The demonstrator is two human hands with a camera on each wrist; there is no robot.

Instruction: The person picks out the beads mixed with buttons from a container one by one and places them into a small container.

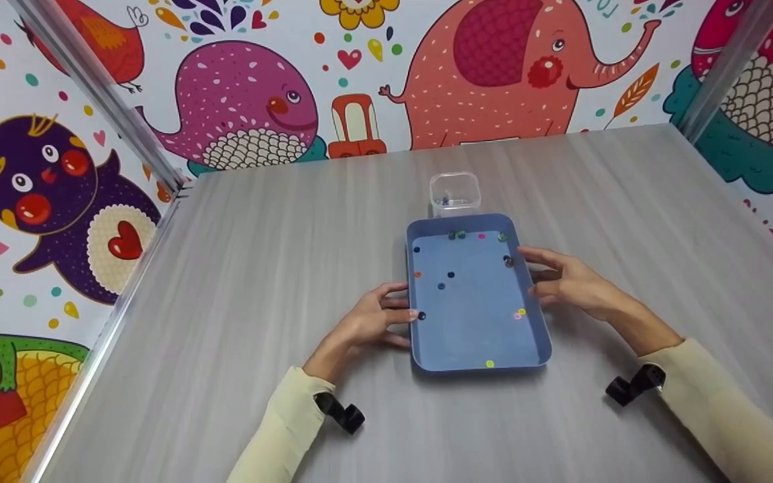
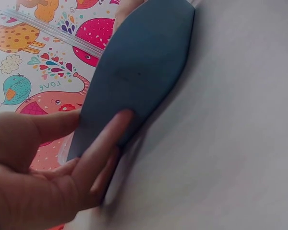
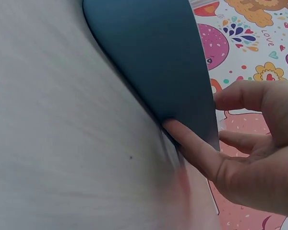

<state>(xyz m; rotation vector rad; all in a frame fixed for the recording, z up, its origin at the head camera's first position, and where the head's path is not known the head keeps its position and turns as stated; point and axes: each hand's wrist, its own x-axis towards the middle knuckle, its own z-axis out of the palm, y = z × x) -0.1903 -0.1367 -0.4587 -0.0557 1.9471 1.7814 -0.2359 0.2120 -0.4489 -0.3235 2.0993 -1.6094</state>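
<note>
A blue rectangular tray [image 1: 474, 335] sits between my two hands on the table, its long sides running away from me. Small round bead-like pieces [image 1: 451, 274] in black, green, pink, orange and yellow lie scattered in it, mostly near the walls. My left hand [image 1: 368, 318] holds the left side, its thumb at the rim and fingers against the outer wall [image 2: 134, 72]. On the opposite side, my right hand [image 1: 578, 285] grips the other long wall [image 3: 158, 57], one fingertip low by the bottom edge. Both palms face inward.
Just behind the tray's far end stands a small clear plastic container [image 1: 455, 191] with a few small pieces inside. The grey wood-grain table [image 1: 279, 268] meets printed cartoon panels [image 1: 366, 60] at the back and sides. Metal posts [image 1: 101, 94] frame the corners.
</note>
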